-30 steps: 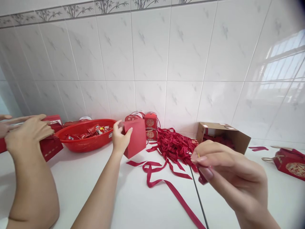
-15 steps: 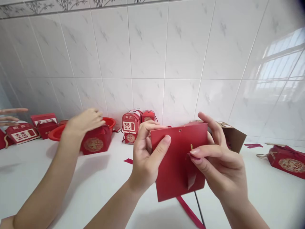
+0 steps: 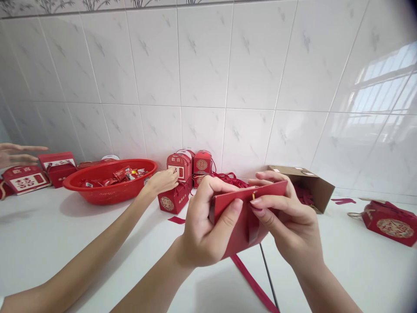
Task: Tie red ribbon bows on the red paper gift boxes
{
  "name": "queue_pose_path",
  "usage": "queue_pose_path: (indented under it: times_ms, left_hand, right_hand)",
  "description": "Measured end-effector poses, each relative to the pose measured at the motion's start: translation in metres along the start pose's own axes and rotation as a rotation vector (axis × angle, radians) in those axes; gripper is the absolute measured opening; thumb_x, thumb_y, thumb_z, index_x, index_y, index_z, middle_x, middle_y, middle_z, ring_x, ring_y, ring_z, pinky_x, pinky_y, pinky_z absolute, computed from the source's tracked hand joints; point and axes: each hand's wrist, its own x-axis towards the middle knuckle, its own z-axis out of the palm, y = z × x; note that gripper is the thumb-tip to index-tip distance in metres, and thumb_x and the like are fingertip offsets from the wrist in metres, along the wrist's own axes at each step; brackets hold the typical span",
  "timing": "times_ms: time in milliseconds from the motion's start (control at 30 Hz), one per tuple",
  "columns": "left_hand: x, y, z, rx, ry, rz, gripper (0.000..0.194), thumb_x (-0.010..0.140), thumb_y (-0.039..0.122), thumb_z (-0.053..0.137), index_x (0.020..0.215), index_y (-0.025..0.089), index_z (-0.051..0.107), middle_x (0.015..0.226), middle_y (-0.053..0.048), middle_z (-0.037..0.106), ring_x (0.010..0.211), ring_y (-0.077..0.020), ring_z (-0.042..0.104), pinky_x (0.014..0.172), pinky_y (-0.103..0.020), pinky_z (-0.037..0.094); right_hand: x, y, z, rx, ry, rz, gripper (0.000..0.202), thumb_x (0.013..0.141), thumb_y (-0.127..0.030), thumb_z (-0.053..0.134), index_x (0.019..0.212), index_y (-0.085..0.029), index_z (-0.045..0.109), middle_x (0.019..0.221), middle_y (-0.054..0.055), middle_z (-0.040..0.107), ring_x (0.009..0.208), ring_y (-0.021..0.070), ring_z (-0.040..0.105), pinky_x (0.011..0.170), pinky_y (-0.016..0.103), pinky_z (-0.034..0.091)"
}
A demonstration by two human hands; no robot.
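My left hand (image 3: 208,221) grips a red cardboard panel (image 3: 236,241) by its left side, thumb on the near face and fingers behind. The panel is tilted, and a small hole shows in its top edge. Between thumb and forefinger, my right hand (image 3: 286,217) pinches a dark red ribbon (image 3: 253,228) near its gold tip (image 3: 253,197), just below that hole. The right hand's other fingers rest behind the panel. A length of red ribbon (image 3: 252,282) trails on the table under my hands, beside a thin dark stick or line (image 3: 269,276).
Another person's hand (image 3: 164,180) is at a red gift box (image 3: 174,198) on my left; a further hand (image 3: 19,154) shows at far left. A red basin (image 3: 107,196) holds wrapped sweets. An open cardboard carton (image 3: 321,191) stands behind my hands, and a red box (image 3: 391,221) lies at right.
The panel has tipped so its face is foreshortened, and my right hand has brought the ribbon tip nearer its top hole. The other person's hand has set the red box rightward, uncovering the basin.
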Motion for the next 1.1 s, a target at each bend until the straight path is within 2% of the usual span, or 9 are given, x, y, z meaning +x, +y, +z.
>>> queue_pose_path:
  times_ms: [167, 300, 400, 467, 600, 733, 867, 967, 1100]
  left_hand:
    - [0.002, -0.001, -0.001, 0.058, -0.041, 0.118, 0.016, 0.085, 0.009, 0.051, 0.098, 0.019, 0.050, 0.092, -0.007, 0.064, 0.080, -0.0161, 0.058, 0.072, -0.033, 0.048]
    - [0.002, 0.000, 0.000, 0.087, -0.046, 0.146, 0.018, 0.082, 0.007, 0.052, 0.096, 0.019, 0.052, 0.086, -0.005, 0.063, 0.073, -0.0138, 0.056, 0.064, -0.029, 0.047]
    - [0.001, -0.001, 0.000, 0.123, -0.028, 0.154, 0.017, 0.080, 0.008, 0.053, 0.093, 0.019, 0.052, 0.080, -0.004, 0.062, 0.068, -0.0139, 0.055, 0.061, -0.030, 0.047]
    - [0.001, -0.003, 0.002, 0.164, -0.016, 0.166, 0.018, 0.080, 0.010, 0.056, 0.092, 0.021, 0.050, 0.077, -0.003, 0.062, 0.066, -0.0145, 0.056, 0.061, -0.031, 0.048]
    - [0.001, -0.007, 0.009, 0.409, 0.032, 0.022, 0.043, 0.066, 0.030, 0.079, 0.091, 0.023, 0.045, 0.080, -0.001, 0.061, 0.069, -0.0168, 0.060, 0.062, -0.032, 0.050]
    - [0.001, -0.009, 0.019, 0.629, 0.166, -0.140, 0.059, 0.056, 0.048, 0.081, 0.091, 0.023, 0.041, 0.082, -0.001, 0.057, 0.073, -0.0181, 0.059, 0.065, -0.034, 0.050]
    - [0.000, -0.009, 0.023, 0.697, 0.192, -0.175, 0.059, 0.062, 0.046, 0.078, 0.101, 0.023, 0.040, 0.087, -0.002, 0.059, 0.081, -0.0199, 0.059, 0.078, -0.040, 0.049]
    - [0.001, -0.009, 0.017, 0.697, 0.098, -0.191, 0.057, 0.065, 0.039, 0.075, 0.108, 0.023, 0.040, 0.089, -0.003, 0.058, 0.084, -0.0203, 0.059, 0.080, -0.041, 0.048]
    - [0.008, -0.009, -0.002, 0.693, -0.006, -0.010, 0.060, 0.066, 0.022, 0.073, 0.116, 0.023, 0.041, 0.094, -0.003, 0.058, 0.088, -0.0194, 0.058, 0.083, -0.039, 0.048]
  right_hand:
    - [0.000, -0.001, -0.005, 0.040, -0.002, 0.011, 0.032, 0.082, -0.004, 0.060, 0.094, -0.031, 0.071, 0.115, 0.003, 0.056, 0.115, 0.0200, 0.051, 0.096, 0.040, 0.048]
    - [0.002, -0.006, -0.003, 0.047, 0.024, 0.002, 0.028, 0.080, -0.003, 0.060, 0.091, -0.028, 0.070, 0.116, 0.004, 0.054, 0.112, 0.0223, 0.054, 0.095, 0.042, 0.048]
    - [0.004, -0.006, 0.000, 0.113, 0.121, 0.024, 0.044, 0.078, -0.004, 0.063, 0.110, -0.034, 0.057, 0.116, 0.003, 0.054, 0.104, 0.0205, 0.058, 0.090, 0.041, 0.049]
    - [0.005, -0.003, 0.000, 0.157, 0.108, 0.105, 0.051, 0.078, -0.008, 0.065, 0.117, -0.036, 0.049, 0.106, 0.002, 0.058, 0.095, 0.0180, 0.060, 0.083, 0.037, 0.052]
    - [0.004, 0.005, -0.003, 0.084, 0.095, 0.214, 0.015, 0.079, -0.016, 0.067, 0.090, -0.025, 0.060, 0.081, -0.001, 0.058, 0.075, 0.0128, 0.057, 0.064, 0.024, 0.050]
    - [0.003, 0.004, -0.002, 0.000, 0.164, 0.175, 0.012, 0.078, -0.015, 0.067, 0.083, -0.023, 0.060, 0.079, -0.002, 0.056, 0.073, 0.0115, 0.055, 0.063, 0.022, 0.047]
    - [0.002, 0.003, 0.001, -0.074, 0.176, 0.107, 0.014, 0.076, -0.013, 0.067, 0.081, -0.023, 0.058, 0.075, -0.002, 0.054, 0.069, 0.0119, 0.052, 0.058, 0.024, 0.043]
    - [0.003, 0.004, 0.000, -0.142, 0.203, 0.051, 0.016, 0.074, -0.012, 0.069, 0.080, -0.022, 0.057, 0.072, -0.002, 0.053, 0.065, 0.0122, 0.051, 0.054, 0.025, 0.041]
    - [0.007, 0.002, -0.007, -0.241, 0.235, -0.022, 0.017, 0.072, -0.011, 0.069, 0.078, -0.022, 0.058, 0.072, -0.001, 0.055, 0.066, 0.0134, 0.053, 0.054, 0.027, 0.042]
